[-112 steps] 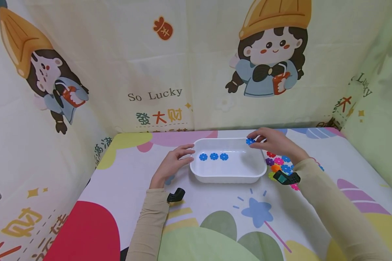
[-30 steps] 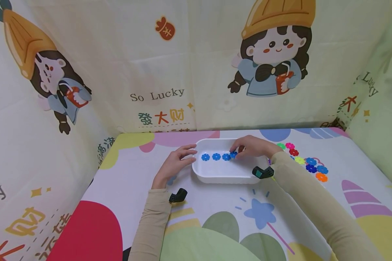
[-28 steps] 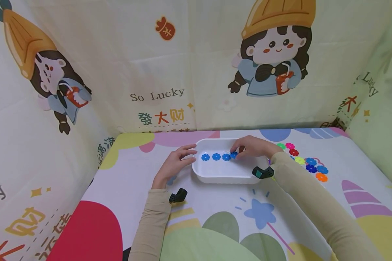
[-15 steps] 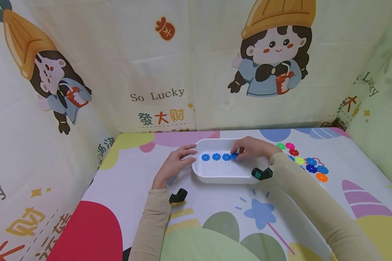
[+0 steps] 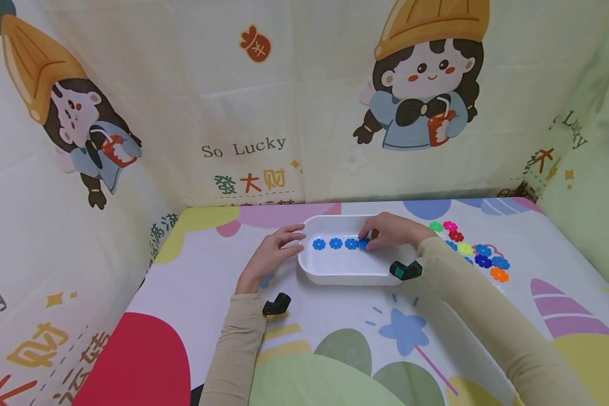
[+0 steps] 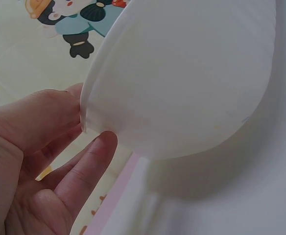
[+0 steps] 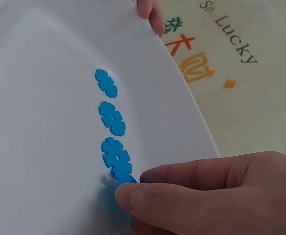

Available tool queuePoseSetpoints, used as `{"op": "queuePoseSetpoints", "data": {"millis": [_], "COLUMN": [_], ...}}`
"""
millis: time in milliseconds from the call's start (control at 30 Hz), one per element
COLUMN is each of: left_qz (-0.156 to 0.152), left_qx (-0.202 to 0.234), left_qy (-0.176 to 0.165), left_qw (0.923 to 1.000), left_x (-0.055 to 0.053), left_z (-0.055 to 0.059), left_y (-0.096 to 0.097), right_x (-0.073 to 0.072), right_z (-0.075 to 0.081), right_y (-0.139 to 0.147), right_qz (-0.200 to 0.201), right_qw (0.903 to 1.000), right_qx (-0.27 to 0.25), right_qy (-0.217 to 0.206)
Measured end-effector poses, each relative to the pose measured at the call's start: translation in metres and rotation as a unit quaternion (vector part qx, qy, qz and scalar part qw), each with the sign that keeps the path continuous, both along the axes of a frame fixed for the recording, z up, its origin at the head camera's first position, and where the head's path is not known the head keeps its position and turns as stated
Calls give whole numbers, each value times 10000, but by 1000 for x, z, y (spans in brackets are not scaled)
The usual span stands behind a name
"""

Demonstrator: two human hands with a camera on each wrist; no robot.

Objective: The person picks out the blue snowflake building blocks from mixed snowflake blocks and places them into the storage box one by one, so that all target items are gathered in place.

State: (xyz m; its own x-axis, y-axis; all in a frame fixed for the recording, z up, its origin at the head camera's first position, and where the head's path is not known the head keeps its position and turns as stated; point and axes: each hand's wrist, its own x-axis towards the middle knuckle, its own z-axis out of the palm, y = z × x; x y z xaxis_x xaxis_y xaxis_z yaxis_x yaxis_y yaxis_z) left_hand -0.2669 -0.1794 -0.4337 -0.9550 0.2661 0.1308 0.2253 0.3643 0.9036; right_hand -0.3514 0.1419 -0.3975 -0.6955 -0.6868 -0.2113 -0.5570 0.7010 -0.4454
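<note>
A white tray (image 5: 357, 277) holds a row of blue snowflake discs (image 5: 336, 243), which lie flat and spaced apart. My right hand (image 5: 393, 230) is over the tray's right part, pinching another blue snowflake disc (image 5: 363, 243) between thumb and forefinger at the row's right end. In the right wrist view this disc (image 7: 127, 180) is tilted and partly covers the edge of its neighbour (image 7: 116, 155); the thumb hides much of it. At the tray's left end my left hand (image 5: 271, 256) grips the rim; in the left wrist view a fingertip (image 6: 107, 139) presses the outer wall.
To the right of the tray, loose snowflake discs (image 5: 483, 261) in several colours lie on the table, partly hidden by the right forearm. A patterned cloth (image 5: 406, 361) covers the table. Printed fabric walls (image 5: 325, 113) stand behind it and at both sides.
Since the oldest frame, my right hand has brought the blue snowflake disc from the tray's back right rim down to the row. In the last second it has barely moved. The left hand stays put.
</note>
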Motion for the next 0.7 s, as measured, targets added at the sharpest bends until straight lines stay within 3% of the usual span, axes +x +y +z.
{"op": "queuePoseSetpoints", "data": {"millis": [700], "left_qz": [-41], "left_qx": [68], "left_qy": [-45], "left_qw": [10000], "left_x": [0], "left_z": [0], "left_y": [0], "right_x": [-2], "right_z": [0], "right_y": [-2], "right_qz": [74], "right_qw": [9997], "right_qx": [204], "right_qy": [92]}}
